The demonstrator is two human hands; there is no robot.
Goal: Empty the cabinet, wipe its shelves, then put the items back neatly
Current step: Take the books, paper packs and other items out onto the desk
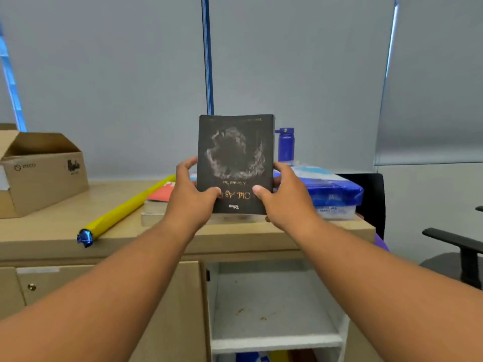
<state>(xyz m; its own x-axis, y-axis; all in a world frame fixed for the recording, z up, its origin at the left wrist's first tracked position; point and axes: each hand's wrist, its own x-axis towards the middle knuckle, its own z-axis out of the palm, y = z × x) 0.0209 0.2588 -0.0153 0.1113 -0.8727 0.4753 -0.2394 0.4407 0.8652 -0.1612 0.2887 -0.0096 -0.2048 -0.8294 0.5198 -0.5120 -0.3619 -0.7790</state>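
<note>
the dark paperback book point(235, 163) is held in the air above the light wooden surface point(52, 226), cover toward the camera. its long axis is vertical; the gold title print reads upside down, so the head of the book points down. the left hand point(190, 194) grips the lower left edge and the right hand point(285, 202) grips the lower right edge, each with the thumb curled onto the cover and the fingers behind. below, the light wooden cabinet point(170, 309) has its compartment open: the white shelf point(274, 309) shows brown specks, and the level beneath it holds blue and yellow items, only their tops visible. on the surface behind the book: a red-covered book point(162, 194) on a pale stack, a blue-wrapped paper ream point(329, 189) at right, and an upright blue bottle point(285, 146) behind it. a yellow roll point(125, 207) with a blue foil end lies diagonally at left. an open brown cardboard box point(44, 173) stands at far left; its contents cannot be seen. a black chair point(460, 246) stands at right.
</note>
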